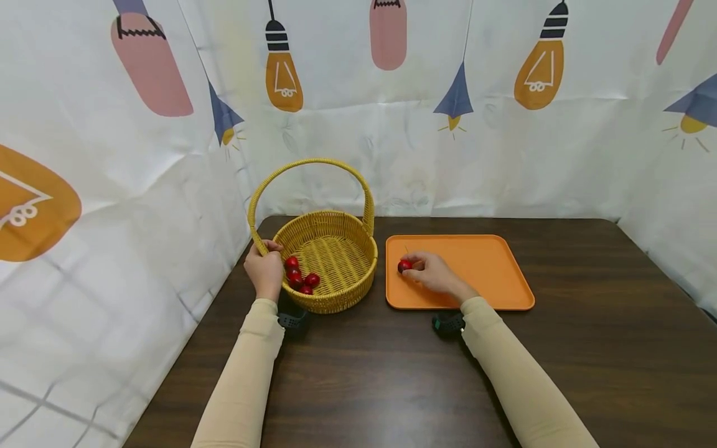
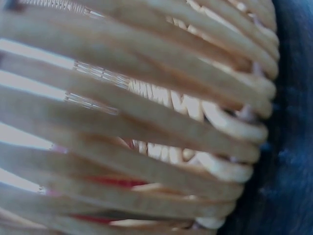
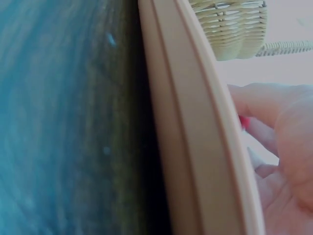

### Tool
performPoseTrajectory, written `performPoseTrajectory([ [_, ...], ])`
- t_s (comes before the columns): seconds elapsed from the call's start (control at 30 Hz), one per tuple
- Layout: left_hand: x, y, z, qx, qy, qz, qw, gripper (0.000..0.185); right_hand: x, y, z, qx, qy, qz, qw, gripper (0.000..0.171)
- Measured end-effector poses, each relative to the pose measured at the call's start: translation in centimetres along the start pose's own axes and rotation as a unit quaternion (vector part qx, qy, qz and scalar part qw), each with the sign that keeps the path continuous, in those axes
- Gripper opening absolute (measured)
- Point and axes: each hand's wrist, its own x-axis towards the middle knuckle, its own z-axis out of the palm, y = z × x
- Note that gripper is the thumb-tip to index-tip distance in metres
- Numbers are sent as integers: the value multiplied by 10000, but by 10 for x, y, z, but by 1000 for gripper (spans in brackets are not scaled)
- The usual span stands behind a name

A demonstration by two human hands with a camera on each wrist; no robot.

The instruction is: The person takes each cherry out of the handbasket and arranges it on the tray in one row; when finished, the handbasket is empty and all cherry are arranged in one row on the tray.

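Observation:
A yellow wicker basket (image 1: 336,292) with a tall handle stands on the dark table, several small red fruits (image 1: 297,277) lying in its left side. My left hand (image 1: 264,269) grips the basket's rim where the handle joins it. The left wrist view shows only the woven basket wall (image 2: 146,122), very close, with red showing through the gaps. On the orange tray (image 1: 487,274) to the right, my right hand (image 1: 428,270) pinches one red fruit (image 1: 404,266) at the tray's left part. In the right wrist view the tray rim (image 3: 195,127) hides most of that fruit (image 3: 244,122).
The dark wooden table (image 1: 392,373) is walled on the left and behind by a white curtain (image 1: 140,155) printed with light bulbs. A black wrist strap (image 1: 448,325) lies under each forearm.

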Motion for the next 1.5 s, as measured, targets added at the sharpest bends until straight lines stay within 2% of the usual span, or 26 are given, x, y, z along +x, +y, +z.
performPoseTrajectory([
  [0.17, 0, -1, 0, 45, 7, 8, 10000, 16, -1, -4, 2, -224, 35, -96, 9997, 40],
  [0.37, -1, 0, 0, 60, -5, 14, 10000, 17, -2, -7, 3, -192, 116, -167, 9996, 43],
  [0.83, -1, 1, 0, 22, 5, 56, 10000, 16, 0, -10, 13, -637, 414, -324, 9966, 40],
  [1.0, -2, 1, 0, 30, 2, 32, 10000, 16, 0, -11, 15, -631, 369, -324, 9968, 43],
  [1.23, -2, 2, 1, 51, 15, 102, 9999, 15, 2, -10, 16, -764, 502, -329, 9953, 40],
  [1.5, -3, 1, 0, -58, -36, 15, 10000, 15, 3, -8, 17, -710, 630, -283, 9951, 42],
])
